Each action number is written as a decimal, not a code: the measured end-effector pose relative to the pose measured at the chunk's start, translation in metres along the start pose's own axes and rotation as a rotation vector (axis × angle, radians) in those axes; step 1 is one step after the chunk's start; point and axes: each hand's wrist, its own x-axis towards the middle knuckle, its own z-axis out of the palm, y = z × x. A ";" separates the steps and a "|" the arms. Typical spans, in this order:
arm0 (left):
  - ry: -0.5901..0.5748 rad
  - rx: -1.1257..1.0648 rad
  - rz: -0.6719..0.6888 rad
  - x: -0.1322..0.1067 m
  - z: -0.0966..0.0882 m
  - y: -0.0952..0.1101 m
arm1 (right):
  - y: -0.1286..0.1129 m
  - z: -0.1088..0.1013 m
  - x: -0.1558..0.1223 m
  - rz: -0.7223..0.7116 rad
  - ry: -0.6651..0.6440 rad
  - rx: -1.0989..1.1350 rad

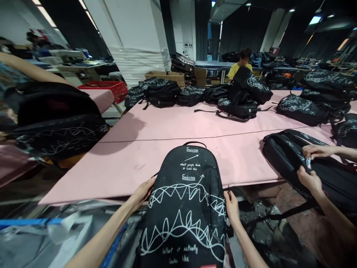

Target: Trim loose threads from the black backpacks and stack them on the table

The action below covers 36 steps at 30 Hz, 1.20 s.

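Note:
A black backpack [186,201] with white scribbled lines and the word "Success" lies face up over the near edge of the pink table [178,141]. My left hand [142,193] grips its left side, fingers curled round the edge. On its right side my right hand [231,206] holds the bag and also pinches a thin dark tool that I cannot name.
At the right, another person's two hands [312,165] work on a second black backpack [301,163]. Several more black backpacks lie along the table's far side [240,98]. A person in yellow [241,67] sits behind them. A red crate [108,87] stands at the left.

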 end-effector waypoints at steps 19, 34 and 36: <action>-0.336 1.170 0.591 0.000 -0.067 -0.022 | -0.082 0.111 -0.160 -0.466 -0.920 -0.396; 0.235 0.888 0.417 0.029 -0.020 0.007 | -0.090 0.090 -0.158 -0.221 -0.857 -0.099; 0.153 0.805 0.334 0.010 -0.026 -0.026 | -0.093 0.077 -0.158 -0.110 -0.827 -0.022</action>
